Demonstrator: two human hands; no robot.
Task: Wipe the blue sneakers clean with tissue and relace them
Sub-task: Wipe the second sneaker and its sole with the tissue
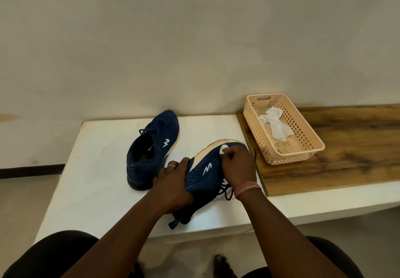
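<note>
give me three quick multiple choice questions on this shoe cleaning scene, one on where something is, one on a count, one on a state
1. Where do the loose white tissues lie?
A. in the peach basket
B. inside the far sneaker
C. on the floor

2. How many blue sneakers are in view?
A. one
B. two
C. three

3. What is the right hand doing?
A. resting flat on the white table
B. reaching into the basket
C. pinching a small wad of tissue against the near sneaker

Answers:
1. A, the crumpled tissues sit on the basket's floor, on the wooden board.
2. B, the far sneaker stands upright on the white table, and the near one is tipped on its side under the left hand.
3. C, the fingers curl round the white wad near the toe, at the edge of the pale sole.
</note>
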